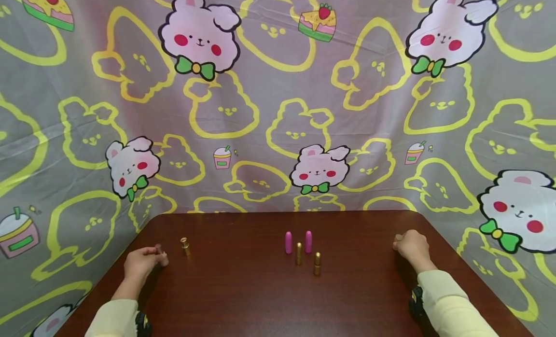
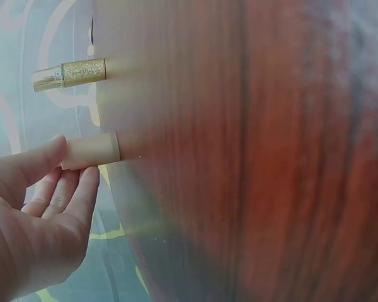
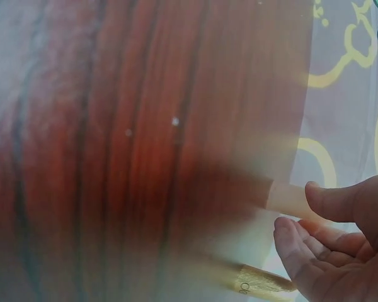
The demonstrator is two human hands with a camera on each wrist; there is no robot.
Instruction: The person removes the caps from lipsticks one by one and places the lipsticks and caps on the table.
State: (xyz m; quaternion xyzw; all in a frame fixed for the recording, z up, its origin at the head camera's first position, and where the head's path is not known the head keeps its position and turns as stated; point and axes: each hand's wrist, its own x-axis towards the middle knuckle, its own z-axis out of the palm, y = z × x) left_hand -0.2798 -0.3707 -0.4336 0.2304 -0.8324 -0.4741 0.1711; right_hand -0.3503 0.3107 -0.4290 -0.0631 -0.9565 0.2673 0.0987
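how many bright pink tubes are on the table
2: the left bright pink tube and right bright pink tube stand side by side, behind two gold lipstick tubes.

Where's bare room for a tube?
Bare: table on the near side of the middle gold tubes; between the pink tubes and the gold tube near the left hand; between the middle gold tubes and the right hand. Crowded: the pink-gold cluster, and beside each hand.
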